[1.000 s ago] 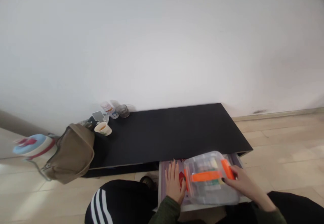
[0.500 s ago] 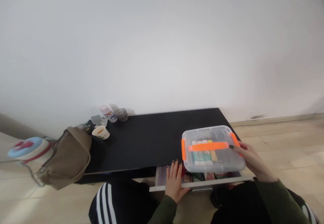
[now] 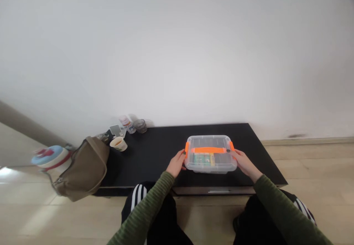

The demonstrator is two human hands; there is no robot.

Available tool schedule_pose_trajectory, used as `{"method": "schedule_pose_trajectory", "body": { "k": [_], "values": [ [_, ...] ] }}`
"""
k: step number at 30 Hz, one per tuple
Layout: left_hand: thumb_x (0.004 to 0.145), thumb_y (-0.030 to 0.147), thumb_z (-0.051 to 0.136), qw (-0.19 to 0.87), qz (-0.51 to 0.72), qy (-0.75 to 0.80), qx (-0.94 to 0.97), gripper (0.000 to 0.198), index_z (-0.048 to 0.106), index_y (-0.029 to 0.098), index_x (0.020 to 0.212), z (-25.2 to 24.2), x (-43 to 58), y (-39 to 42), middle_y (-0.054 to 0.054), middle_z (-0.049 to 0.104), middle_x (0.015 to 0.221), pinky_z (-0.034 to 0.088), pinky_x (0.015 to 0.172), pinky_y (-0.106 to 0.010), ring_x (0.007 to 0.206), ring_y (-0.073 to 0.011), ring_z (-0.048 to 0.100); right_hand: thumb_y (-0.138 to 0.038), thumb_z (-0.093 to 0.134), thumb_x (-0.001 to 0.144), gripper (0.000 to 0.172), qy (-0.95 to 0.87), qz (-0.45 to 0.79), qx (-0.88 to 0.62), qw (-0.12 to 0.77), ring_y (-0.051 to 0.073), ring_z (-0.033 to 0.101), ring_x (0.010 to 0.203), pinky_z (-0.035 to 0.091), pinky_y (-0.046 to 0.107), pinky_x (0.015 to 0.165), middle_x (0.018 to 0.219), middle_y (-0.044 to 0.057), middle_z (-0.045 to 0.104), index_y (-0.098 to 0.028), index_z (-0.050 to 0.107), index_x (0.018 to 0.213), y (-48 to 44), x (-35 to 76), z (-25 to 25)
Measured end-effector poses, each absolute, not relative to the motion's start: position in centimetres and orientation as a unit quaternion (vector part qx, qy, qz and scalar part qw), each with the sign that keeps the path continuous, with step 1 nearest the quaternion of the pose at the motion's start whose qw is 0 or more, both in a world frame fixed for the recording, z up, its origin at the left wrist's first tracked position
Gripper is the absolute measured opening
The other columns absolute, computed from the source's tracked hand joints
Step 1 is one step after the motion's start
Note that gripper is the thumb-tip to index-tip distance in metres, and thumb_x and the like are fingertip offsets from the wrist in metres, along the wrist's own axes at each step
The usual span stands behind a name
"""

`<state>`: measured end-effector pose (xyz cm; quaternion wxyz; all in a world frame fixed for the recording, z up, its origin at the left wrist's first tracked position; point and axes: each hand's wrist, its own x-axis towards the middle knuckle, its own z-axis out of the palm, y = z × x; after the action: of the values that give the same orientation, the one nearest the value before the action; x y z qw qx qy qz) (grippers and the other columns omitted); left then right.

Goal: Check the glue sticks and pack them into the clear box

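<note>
A clear plastic storage box with orange side latches and an orange lid handle is on or just above the black cabinet top. Through its lid, teal and yellow packets show on the left side. My left hand grips the box's left end at the latch, fingers partly under the rim. My right hand holds the opposite end, its thumb on the lid by the right latch. Below the top edge, the drawer front with its metal pull sits closed.
At the left of the cabinet stand a paper cup of brown liquid, a dark glass, a small bottle and a small mirror-like white item. A brown bag and a blue-lidded container flank them. A wall rises behind.
The drawer has been pushed shut. My left hand has left the drawer and taken the box's left end. In view, the box has shifted left, now held level by both hands.
</note>
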<state>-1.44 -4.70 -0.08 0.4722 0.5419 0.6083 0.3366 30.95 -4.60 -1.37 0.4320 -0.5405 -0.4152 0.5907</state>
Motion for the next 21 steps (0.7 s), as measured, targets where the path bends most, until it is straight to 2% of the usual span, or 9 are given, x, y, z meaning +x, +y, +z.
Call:
{"method": "schedule_pose_trajectory", "body": {
  "k": [2,3,6,9,14,18,21],
  "values": [
    [0.091,0.046,0.041,0.478,0.324,0.621,0.530,0.053,0.052,0.015,0.133,1.4,-1.1,-3.0,-0.009,0.068,0.094,0.053,0.054,-0.028,0.071,-0.0176,0.064,-0.051,0.060,0.081,0.039,-0.454,0.550,-0.575,0.401,0.017,0.061,0.071,0.048,0.027,0.065,0.080,0.003,0.067,-0.016,0.064,0.097,-3.8,30.9,-1.6],
    [0.089,0.047,0.046,0.454,0.317,0.629,0.545,0.053,0.054,0.016,0.131,1.9,-0.8,-2.3,-0.008,0.068,0.091,0.051,0.055,-0.027,0.069,-0.0173,0.063,-0.053,0.058,0.082,0.038,-0.478,0.513,-0.599,0.387,0.017,0.061,0.072,0.047,0.027,0.066,0.079,0.002,0.066,-0.017,0.063,0.094,-3.4,31.0,-1.5],
    [0.084,0.046,0.057,0.359,0.271,0.651,0.611,0.044,0.064,0.017,0.115,2.4,-0.2,-0.7,-0.008,0.070,0.086,0.050,0.069,-0.029,0.076,-0.0209,0.064,-0.058,0.056,0.081,0.037,-0.543,0.391,-0.657,0.347,0.017,0.059,0.073,0.043,0.027,0.067,0.074,-0.001,0.063,-0.021,0.060,0.087,-2.8,31.5,-0.9],
    [0.089,0.049,0.048,0.336,0.251,0.652,0.631,0.041,0.067,0.018,0.108,2.1,0.0,0.0,-0.009,0.071,0.089,0.048,0.080,-0.034,0.085,-0.0250,0.065,-0.059,0.051,0.084,0.037,-0.574,0.340,-0.667,0.331,0.017,0.056,0.070,0.040,0.027,0.065,0.069,-0.002,0.060,-0.023,0.056,0.083,-2.8,31.6,-0.1],
    [0.093,0.055,0.038,0.399,0.297,0.606,0.620,0.050,0.059,0.021,0.122,0.9,-0.6,0.1,-0.009,0.071,0.103,0.047,0.086,-0.034,0.094,-0.0232,0.065,-0.056,0.047,0.087,0.035,-0.582,0.353,-0.651,0.336,0.016,0.052,0.065,0.038,0.026,0.061,0.065,-0.002,0.055,-0.023,0.052,0.080,-3.1,31.1,0.1],
    [0.094,0.050,0.036,0.431,0.334,0.582,0.603,0.045,0.062,0.018,0.114,0.0,-1.0,0.1,-0.006,0.070,0.096,0.048,0.081,-0.031,0.086,-0.0202,0.063,-0.057,0.044,0.087,0.038,-0.538,0.395,-0.633,0.391,0.017,0.052,0.069,0.041,0.026,0.063,0.071,-0.001,0.058,-0.021,0.053,0.079,-3.0,31.4,-1.1],
    [0.093,0.045,0.038,0.456,0.363,0.569,0.580,0.040,0.063,0.017,0.107,-0.5,-1.1,0.0,-0.004,0.067,0.089,0.048,0.075,-0.029,0.079,-0.0177,0.059,-0.056,0.043,0.087,0.040,-0.513,0.416,-0.638,0.395,0.018,0.056,0.075,0.045,0.028,0.067,0.079,0.002,0.064,-0.019,0.059,0.085,-2.7,31.9,-2.1]
  ]
}}
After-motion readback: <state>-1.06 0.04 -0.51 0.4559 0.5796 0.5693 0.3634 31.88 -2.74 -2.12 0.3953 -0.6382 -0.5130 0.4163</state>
